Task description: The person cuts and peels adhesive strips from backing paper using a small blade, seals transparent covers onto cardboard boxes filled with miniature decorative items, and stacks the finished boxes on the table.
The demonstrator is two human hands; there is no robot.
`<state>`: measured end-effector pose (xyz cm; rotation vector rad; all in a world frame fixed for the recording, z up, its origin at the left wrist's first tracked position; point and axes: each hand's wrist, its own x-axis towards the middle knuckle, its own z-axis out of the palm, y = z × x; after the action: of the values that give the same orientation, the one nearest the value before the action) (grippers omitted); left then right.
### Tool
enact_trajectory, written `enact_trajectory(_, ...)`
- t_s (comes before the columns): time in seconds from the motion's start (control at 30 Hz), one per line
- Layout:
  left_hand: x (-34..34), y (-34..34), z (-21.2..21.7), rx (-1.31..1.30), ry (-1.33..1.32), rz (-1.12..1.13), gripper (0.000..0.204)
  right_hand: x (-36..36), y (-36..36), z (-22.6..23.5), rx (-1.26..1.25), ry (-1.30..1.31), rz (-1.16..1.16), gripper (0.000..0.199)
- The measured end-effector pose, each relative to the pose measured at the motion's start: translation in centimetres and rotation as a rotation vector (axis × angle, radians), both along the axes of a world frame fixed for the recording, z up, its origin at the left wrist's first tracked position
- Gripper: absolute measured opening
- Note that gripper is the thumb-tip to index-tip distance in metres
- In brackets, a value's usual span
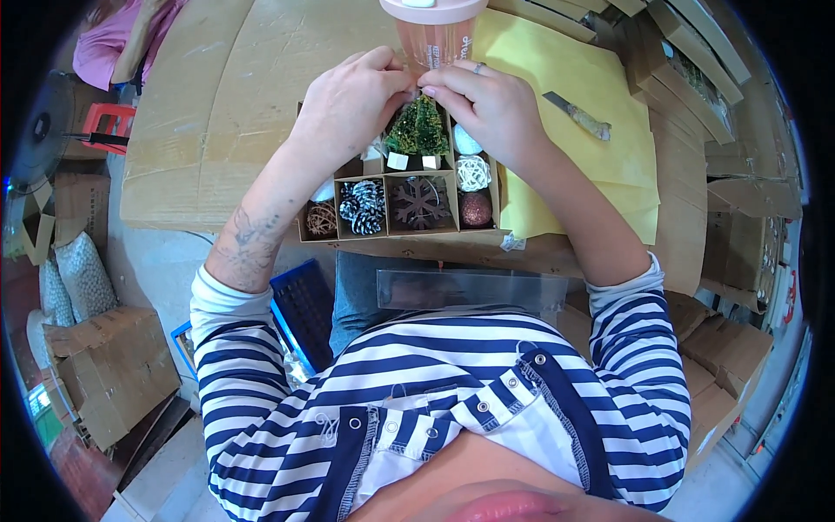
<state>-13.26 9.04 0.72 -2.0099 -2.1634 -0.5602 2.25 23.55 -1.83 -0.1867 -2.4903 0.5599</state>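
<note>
A divided cardboard box sits at the near edge of the table, partly covered by my hands and forearms. Over its far side, the fingers of my left hand and my right hand pinch close together. Whatever they pinch is too small to make out. Just below my fingertips stand small green bottle-brush trees with white bases. The near compartments hold a brown woven ball, a white-tipped pine cone, a dark brown snowflake and a dark red glittery ball. A white woven ball lies at the right.
A pink-lidded cup stands right behind my hands. Yellow paper lies to the right, with a knife on it. Cardboard boxes crowd the far right. A person in pink is at the far left.
</note>
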Motion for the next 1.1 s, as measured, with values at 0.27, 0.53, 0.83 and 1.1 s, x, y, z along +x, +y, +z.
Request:
enact_trajectory(0.27, -0.2, -0.1, -0.3, 0.018, -0.164, -0.029, 0.014, 0.1, 1.1, 0.3, 0.085, -0.028, 0.108, 0.015)
enact_trajectory(0.53, 0.5, -0.2, 0.1, 0.037, -0.017, 0.033, 0.013, 0.2, 1.0, 0.5, 0.333, -0.032, 0.074, 0.010)
enact_trajectory(0.83, -0.2, -0.5, 0.7, 0.046, -0.126, 0.014, 0.010, 0.2, 1.4, 0.1, 0.336, -0.023, 0.080, 0.008)
enact_trajectory(1.1, 0.0, -0.8, 0.5, -0.011, -0.135, 0.003, 0.015, 0.2, 1.5, 0.0, 0.242, -0.054, 0.074, 0.009)
